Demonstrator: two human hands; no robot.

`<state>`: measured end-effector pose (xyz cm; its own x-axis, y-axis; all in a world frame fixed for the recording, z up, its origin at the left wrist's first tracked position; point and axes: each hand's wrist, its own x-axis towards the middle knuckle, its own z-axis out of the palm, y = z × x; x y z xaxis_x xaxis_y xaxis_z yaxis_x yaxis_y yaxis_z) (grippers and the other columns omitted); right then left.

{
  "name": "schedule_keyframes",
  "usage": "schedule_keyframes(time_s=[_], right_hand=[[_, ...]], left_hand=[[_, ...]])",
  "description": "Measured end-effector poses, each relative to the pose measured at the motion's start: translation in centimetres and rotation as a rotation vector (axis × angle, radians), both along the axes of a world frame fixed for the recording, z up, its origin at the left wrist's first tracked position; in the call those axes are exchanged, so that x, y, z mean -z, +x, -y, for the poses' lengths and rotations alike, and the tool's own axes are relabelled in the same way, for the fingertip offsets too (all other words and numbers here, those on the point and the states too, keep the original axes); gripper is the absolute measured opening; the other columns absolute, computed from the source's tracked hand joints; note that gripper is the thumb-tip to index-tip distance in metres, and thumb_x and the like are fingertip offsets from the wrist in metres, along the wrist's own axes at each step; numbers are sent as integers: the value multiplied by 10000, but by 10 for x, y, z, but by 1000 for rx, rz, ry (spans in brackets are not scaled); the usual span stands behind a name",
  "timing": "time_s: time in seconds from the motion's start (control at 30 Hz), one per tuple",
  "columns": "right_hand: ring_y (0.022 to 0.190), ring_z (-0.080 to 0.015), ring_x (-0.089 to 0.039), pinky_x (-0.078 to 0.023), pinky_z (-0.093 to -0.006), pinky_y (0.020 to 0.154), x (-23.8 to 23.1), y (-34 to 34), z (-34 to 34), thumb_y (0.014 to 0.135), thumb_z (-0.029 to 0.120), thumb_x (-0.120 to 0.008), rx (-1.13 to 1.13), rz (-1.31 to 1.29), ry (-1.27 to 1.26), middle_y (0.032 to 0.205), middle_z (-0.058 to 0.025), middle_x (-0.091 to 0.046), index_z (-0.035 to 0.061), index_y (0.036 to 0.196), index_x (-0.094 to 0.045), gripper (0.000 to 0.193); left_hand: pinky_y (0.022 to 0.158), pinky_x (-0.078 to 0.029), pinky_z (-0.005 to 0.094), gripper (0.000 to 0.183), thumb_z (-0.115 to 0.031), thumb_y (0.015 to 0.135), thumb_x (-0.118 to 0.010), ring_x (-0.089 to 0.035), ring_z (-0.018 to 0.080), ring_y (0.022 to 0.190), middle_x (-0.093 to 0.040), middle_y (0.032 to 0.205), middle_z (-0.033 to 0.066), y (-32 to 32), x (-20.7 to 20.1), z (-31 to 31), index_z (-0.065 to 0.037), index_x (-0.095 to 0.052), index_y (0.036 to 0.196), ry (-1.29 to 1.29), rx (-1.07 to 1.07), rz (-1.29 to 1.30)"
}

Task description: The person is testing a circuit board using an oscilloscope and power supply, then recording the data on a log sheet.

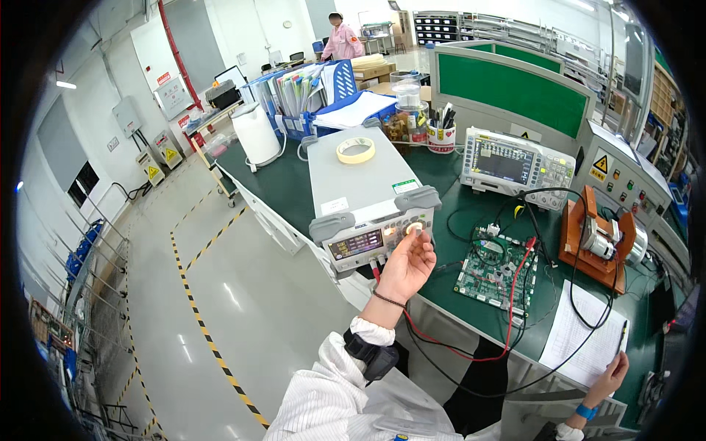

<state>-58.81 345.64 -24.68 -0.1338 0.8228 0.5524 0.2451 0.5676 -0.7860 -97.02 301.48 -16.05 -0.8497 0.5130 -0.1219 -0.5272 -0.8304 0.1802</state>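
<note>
My left hand (408, 266) is closed on a lit round knob (415, 228) on the front panel of a grey bench power supply (368, 173). A red lead runs from the front of that unit. My right hand (609, 377) is at the near right edge of a printed sheet (581, 334), its fingers closed at the near end of a dark pen (623, 332). Between the hands lies a green circuit board (494, 273) with red and black leads over it. A roll of masking tape (356, 151) rests on the power supply.
An oscilloscope (507, 162) stands behind the board. To its right are a motor in an orange bracket (581, 246) and a control box (625, 176). A white kettle (255, 134), file folders (290, 95) and a pen cup (441, 137) stand farther back. A person in pink (343, 40) is far off.
</note>
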Motion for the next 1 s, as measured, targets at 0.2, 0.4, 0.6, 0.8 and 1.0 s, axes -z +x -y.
schedule_keyframes(time_s=[0.2, 0.4, 0.6, 0.8, 1.0], right_hand=[[815, -66, -495, -403, -201, 677, -1, -4, 3, 1003, 174, -531, -26, -50, 6, 1027, -15, -604, -9, 1191, -591, 269], [788, -61, -475, -387, -197, 657, 2, 1, -2, 1006, 171, -521, -17, -5, 6, 1014, -10, -597, -10, 1181, -592, 261], [798, -66, -485, -397, -206, 668, -1, -2, 3, 1007, 178, -521, -5, -2, 5, 1014, -14, -603, -7, 1173, -597, 260], [824, -82, -510, -416, -221, 689, 4, -1, -3, 1005, 183, -524, 8, 24, 32, 1025, -26, -613, -4, 1169, -602, 259], [887, -115, -538, -441, -244, 759, -3, -4, 5, 1012, 198, -511, 7, 34, 6, 1039, -50, -614, -12, 1175, -595, 279]], left_hand=[[674, -474, 285, 265, -214, 980, -552, -559, 161, 750, -632, 900, 72, -1, 3, 0, 22, -588, 1095, 72, 11, -16], [684, -471, 289, 315, -236, 992, -525, -548, 165, 748, -628, 893, 78, 0, 4, -2, 50, -577, 1116, 99, 30, -49], [689, -465, 295, 330, -239, 1006, -488, -534, 168, 751, -614, 870, 72, 2, 4, -2, 54, -573, 1130, 132, 39, -71], [685, -461, 289, 287, -234, 996, -500, -550, 177, 768, -606, 880, 70, -1, 3, -3, 23, -589, 1090, 146, 69, -94], [696, -469, 296, 296, -241, 997, -496, -554, 183, 772, -612, 890, 76, 0, -2, 0, 24, -586, 1093, 119, 63, -89]])
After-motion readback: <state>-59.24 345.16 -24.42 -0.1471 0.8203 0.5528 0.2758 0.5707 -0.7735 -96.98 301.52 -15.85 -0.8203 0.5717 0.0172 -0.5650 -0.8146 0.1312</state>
